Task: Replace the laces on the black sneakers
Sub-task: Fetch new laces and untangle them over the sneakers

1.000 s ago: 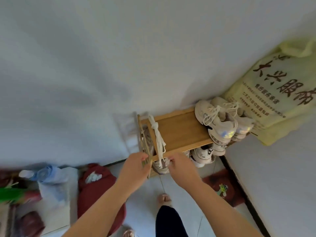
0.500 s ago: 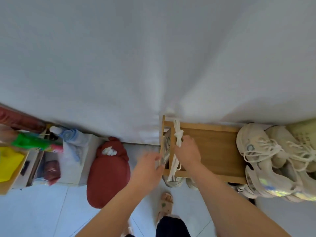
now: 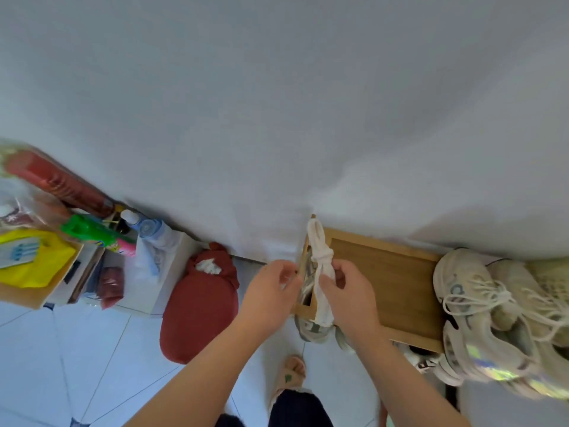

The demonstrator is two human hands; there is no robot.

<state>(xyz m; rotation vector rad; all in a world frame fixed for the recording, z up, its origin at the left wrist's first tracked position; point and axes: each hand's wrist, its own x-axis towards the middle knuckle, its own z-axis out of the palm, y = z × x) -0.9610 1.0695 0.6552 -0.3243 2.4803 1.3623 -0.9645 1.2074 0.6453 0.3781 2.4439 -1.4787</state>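
A bundle of white laces, knotted near its top, hangs over the left rail of a wooden shoe rack. My right hand grips the bundle just below the knot. My left hand is beside the rack's left rail with its fingers curled, and a thin white bit of lace shows at its fingertips. No black sneakers are in view.
A pair of white sneakers sits on the rack's right end, and more light shoes stand under the rack. A red cloth bag lies on the tiled floor to the left. Beyond it are boxes and bottles. My sandalled foot is below.
The view has swung left and down. My right hand slid from the rack's front edge up onto the lace bundle, and my left hand came closer to the bundle.
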